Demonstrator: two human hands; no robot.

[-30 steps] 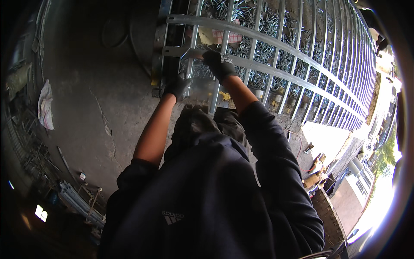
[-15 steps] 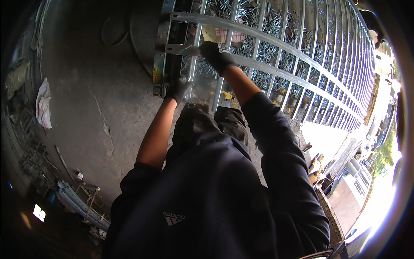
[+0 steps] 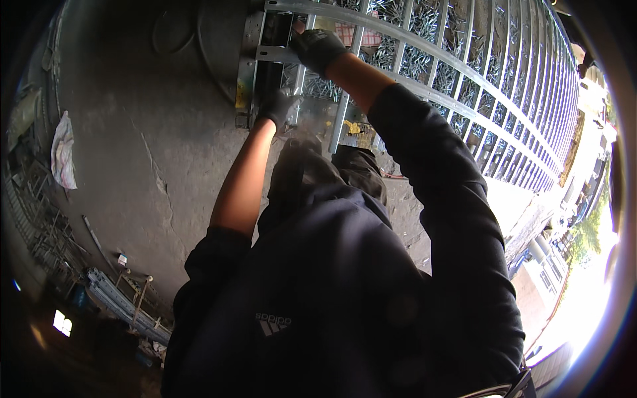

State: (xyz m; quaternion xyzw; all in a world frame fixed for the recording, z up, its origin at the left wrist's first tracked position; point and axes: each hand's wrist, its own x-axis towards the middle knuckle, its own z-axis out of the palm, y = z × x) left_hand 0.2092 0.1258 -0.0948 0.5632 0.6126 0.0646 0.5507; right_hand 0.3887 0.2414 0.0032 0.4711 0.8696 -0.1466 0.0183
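Note:
My left hand (image 3: 279, 108), in a dark glove, is closed at the near end of a narrow metal slat (image 3: 299, 85), the leftmost of a row of crosswise slats. Farther up the same slat is my right hand (image 3: 318, 50), also gloved, its fingers curled over it beside a long metal rail (image 3: 424, 91). Bare fingertips show at its far side; the palm hides the grip. A second long rail (image 3: 371, 28) runs parallel beyond it. Both rails have slotted ends at the left, over a dark metal end frame (image 3: 249, 60).
Heaps of loose metal fasteners (image 3: 415, 50) lie beneath the slats, with a red-and-white checked piece (image 3: 350, 34) among them. A cloth (image 3: 64, 152) lies on the concrete floor (image 3: 172, 146) at left. Long metal profiles (image 3: 123, 302) are stacked at lower left. A hose (image 3: 206, 56) curves across the floor.
The rack has shifted upward in the view. My right hand has moved a little left and farther along the slat. My left hand stays near the slat's near end.

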